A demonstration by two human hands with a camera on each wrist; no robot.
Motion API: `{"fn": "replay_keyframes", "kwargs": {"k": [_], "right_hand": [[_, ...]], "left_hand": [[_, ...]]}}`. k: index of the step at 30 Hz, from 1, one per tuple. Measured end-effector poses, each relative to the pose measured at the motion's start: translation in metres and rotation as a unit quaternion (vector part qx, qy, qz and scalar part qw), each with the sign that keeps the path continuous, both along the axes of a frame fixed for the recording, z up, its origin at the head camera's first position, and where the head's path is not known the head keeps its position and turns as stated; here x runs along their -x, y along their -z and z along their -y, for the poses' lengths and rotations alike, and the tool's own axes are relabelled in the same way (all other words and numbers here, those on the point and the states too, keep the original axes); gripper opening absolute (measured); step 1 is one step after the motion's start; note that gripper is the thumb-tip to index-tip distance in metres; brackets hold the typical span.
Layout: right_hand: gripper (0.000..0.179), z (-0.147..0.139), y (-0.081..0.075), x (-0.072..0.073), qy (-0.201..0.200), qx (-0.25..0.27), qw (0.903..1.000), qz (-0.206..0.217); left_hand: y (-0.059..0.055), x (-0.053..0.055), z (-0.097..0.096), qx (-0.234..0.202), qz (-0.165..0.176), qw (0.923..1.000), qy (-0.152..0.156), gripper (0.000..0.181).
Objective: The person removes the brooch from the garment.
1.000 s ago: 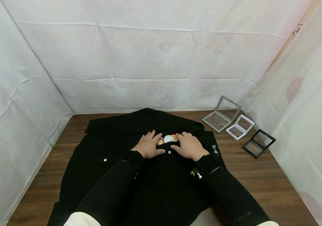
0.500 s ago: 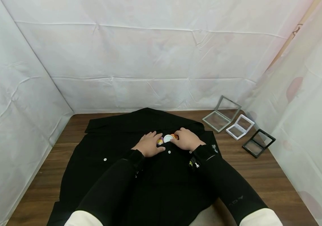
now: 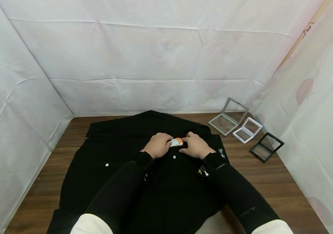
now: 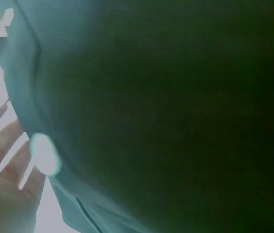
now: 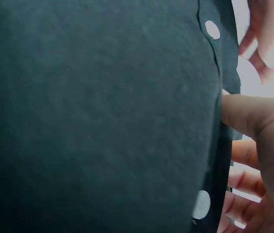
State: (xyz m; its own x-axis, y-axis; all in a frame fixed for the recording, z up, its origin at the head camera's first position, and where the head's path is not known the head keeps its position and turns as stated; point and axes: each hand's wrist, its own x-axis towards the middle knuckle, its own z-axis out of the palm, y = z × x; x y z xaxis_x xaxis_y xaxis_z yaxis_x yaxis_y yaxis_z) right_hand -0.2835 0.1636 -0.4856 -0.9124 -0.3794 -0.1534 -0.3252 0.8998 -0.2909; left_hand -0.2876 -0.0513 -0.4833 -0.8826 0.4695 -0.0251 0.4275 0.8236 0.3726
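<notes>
A black cloth garment (image 3: 125, 149) with white buttons lies spread out in the head view. At its buttoned opening, a white disc (image 3: 174, 143) and an orange-patterned disc (image 3: 179, 141) show between the hands. My left hand (image 3: 158, 145) has its fingers bent over the left end of the opening; its fingertips are hidden, so any hold is unclear. With my right hand (image 3: 197, 146) I pinch the opening's edge: in the right wrist view the thumb (image 5: 244, 112) lies on the near side of the cloth (image 5: 127, 116) and the fingers (image 5: 244, 182) behind it.
On the right of the wooden table (image 3: 274, 191) stand three unfolded mirror-like frames: a grey-green one (image 3: 224, 124), a white one (image 3: 243, 135) and a black one (image 3: 261, 152). Pale fabric walls (image 3: 154, 58) enclose the table at the back and sides.
My left hand has shifted slightly right and bent its fingers, now covering where a yellow-and-purple disc showed. My right thumb has moved off the white disc, toward the opening's near edge.
</notes>
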Motion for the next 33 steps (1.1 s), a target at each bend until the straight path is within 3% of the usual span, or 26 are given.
{"fn": "replay_keyframes", "kwargs": {"k": [3,8,23,33], "right_hand": [[0.061,0.000,0.002,-0.001,-0.001,0.002,1.0000,-0.005],[0.064,0.000,0.002,-0.003,0.005,0.006,1.0000,-0.001],[0.069,0.000,0.001,-0.004,0.019,0.013,0.9997,0.012],[0.073,-0.003,0.005,-0.004,0.032,0.029,0.9988,0.025]], "left_hand": [[0.000,0.004,-0.006,-0.027,-0.010,0.9994,-0.017,0.025],[-0.002,0.005,-0.014,-0.055,0.008,0.9980,-0.030,0.020],[0.001,0.009,-0.008,-0.044,-0.008,0.9980,-0.045,0.014],[-0.001,0.008,0.004,-0.047,0.011,0.9968,-0.063,0.010]]}}
